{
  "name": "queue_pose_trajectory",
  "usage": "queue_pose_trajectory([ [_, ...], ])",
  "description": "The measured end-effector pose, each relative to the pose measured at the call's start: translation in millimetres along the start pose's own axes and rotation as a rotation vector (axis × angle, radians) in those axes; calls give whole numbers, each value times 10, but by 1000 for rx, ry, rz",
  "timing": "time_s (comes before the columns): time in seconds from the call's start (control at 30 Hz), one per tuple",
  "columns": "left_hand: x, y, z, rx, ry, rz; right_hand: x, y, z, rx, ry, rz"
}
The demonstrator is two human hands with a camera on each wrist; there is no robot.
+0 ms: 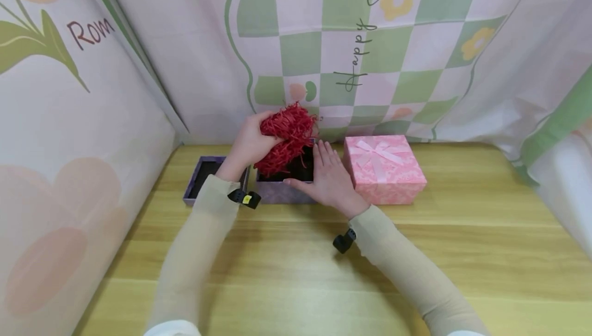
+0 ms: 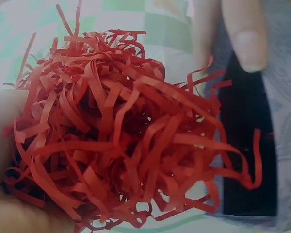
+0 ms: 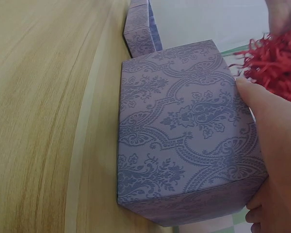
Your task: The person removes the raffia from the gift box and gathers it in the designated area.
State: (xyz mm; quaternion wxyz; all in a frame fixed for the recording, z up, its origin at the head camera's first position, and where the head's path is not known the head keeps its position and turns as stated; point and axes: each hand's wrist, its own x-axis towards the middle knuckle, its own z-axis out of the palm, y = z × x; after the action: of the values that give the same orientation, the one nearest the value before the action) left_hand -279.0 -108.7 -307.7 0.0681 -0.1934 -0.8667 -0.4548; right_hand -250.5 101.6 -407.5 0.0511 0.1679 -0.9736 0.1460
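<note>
A clump of red shredded paper (image 1: 289,133) is held in my left hand (image 1: 252,141), just above the open purple box (image 1: 282,192). In the left wrist view the red strips (image 2: 121,126) bulge out between thumb and fingers, and a few dangle toward the box's black inside (image 2: 250,155). My right hand (image 1: 330,176) rests on the box's right rim, thumb along the front edge and fingers extended. The right wrist view shows the box's patterned side (image 3: 184,121) with the right thumb (image 3: 254,92) at its top edge. The box floor is partly hidden by the paper.
Left of the box lies its purple lid (image 1: 203,174), dark inside facing up, partly behind the left wrist. A closed pink gift box (image 1: 386,171) with a ribbon bow stands close to the right hand. Behind is a checked curtain (image 1: 300,53); all stands on a wooden table (image 1: 287,264).
</note>
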Motion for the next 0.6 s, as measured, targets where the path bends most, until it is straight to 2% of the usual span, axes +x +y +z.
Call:
queue_pose_trajectory([
  [0.17, -117, 131, -79, -5, 19, 94, 3, -1, -2, 4, -6, 7],
  [0.33, -269, 245, -119, -26, 32, 172, 6, 8, 11, 22, 29, -14],
  [0.47, -423, 315, -108, -51, 16, 200, 6, 19, 12, 40, 95, -97],
  [0.6, -610, 343, -61, -59, -22, 195, 6, 19, -10, -3, 102, -163],
])
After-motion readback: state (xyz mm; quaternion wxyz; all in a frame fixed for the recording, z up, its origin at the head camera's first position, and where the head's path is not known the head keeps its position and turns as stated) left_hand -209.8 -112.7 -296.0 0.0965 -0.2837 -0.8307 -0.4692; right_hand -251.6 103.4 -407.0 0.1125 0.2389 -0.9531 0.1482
